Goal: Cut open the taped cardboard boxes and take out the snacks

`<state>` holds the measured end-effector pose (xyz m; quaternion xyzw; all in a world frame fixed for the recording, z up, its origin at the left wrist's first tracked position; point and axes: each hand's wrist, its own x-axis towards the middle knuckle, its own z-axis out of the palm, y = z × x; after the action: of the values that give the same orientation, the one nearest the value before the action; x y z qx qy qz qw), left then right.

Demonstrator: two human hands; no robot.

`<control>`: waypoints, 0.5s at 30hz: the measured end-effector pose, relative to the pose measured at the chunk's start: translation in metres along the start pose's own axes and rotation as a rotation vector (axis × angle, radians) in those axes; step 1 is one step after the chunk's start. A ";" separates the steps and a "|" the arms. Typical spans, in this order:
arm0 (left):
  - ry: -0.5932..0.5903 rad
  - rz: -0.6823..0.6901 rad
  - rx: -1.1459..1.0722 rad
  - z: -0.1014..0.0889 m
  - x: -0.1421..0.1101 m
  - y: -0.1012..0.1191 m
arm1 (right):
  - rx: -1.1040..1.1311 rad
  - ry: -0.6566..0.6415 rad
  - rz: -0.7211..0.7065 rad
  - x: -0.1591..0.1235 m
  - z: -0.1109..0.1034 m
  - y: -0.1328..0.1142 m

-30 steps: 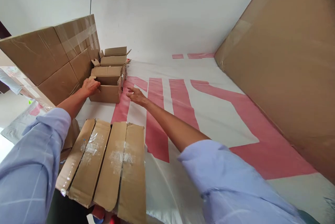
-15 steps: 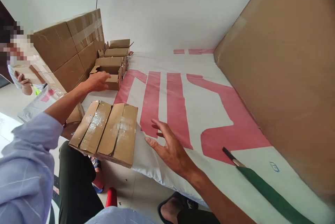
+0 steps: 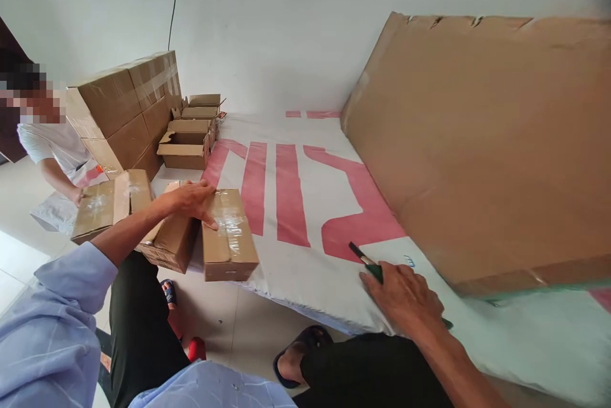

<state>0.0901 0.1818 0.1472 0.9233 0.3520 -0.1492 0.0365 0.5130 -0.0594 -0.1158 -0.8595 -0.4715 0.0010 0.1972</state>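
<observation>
"Where was the left hand (image 3: 191, 200)?"
"Open, touching the box (image 3: 233, 239) at the table (image 3: 296, 277)'s near edge."
"And the right hand (image 3: 405, 296)?"
"It gripped the green tool (image 3: 375, 270), right of the box."

I have my left arm (image 3: 138, 223) outstretched, left hand (image 3: 191, 200) palm down with thumb splayed, and my right hand (image 3: 408, 295) curled, knuckles up.

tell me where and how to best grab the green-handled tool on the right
Probably by its green handle, from above on the near side, closing round it: the handle is long and slim, and the narrow dark tip points away from the person. The right hand covers much of it.
</observation>
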 end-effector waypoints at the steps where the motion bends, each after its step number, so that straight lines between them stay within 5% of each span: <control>1: 0.047 -0.011 0.028 0.004 0.002 0.014 | -0.027 -0.020 -0.002 -0.001 -0.001 -0.002; 8: 0.297 -0.074 0.054 0.032 0.016 0.096 | 0.081 0.074 0.084 -0.006 -0.030 -0.026; 11: 0.314 -0.144 0.039 0.035 0.015 0.104 | 0.382 0.149 0.144 -0.017 -0.038 -0.043; 15: 0.368 -0.126 0.031 0.043 0.007 0.099 | 0.924 0.009 0.321 -0.050 -0.034 -0.092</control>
<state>0.1497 0.1047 0.1008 0.9117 0.4073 0.0148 -0.0522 0.4176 -0.0677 -0.0624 -0.7440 -0.2824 0.2369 0.5574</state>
